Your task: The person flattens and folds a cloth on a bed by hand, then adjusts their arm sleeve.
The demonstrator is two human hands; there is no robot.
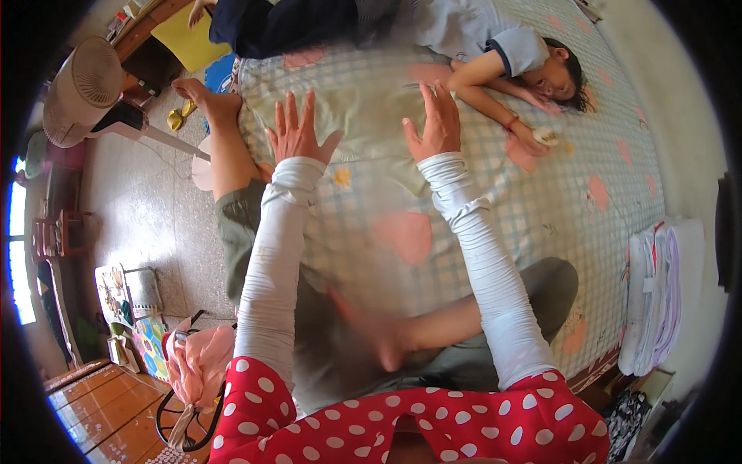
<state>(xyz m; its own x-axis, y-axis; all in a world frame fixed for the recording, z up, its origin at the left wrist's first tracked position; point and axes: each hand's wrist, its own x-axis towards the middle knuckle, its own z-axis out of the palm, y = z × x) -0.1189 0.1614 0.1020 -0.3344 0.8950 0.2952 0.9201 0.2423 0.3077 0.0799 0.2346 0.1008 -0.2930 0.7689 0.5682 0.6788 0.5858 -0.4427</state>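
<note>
A pale olive-green cloth (355, 124), perhaps a garment, lies spread on the checked bedsheet (352, 220). Over its left part is my left hand (297, 133), fingers spread and thumb out. My right hand (437, 127) is at the cloth's right side, its fingers stretched forward and thumb apart. Neither hand holds anything. Whether the palms touch the fabric or hover just above it, I cannot tell. White ruched sleeves cover both my forearms. My legs in dark green trousers are folded on the bed below the cloth.
Another person (510, 69) lies along the bed's far side, one hand by a small whitish thing (546, 137). A standing fan (85, 89) rises off the left edge. Folded linens (657, 298) are stacked at the right wall. A pink bag (202, 363) sits at lower left.
</note>
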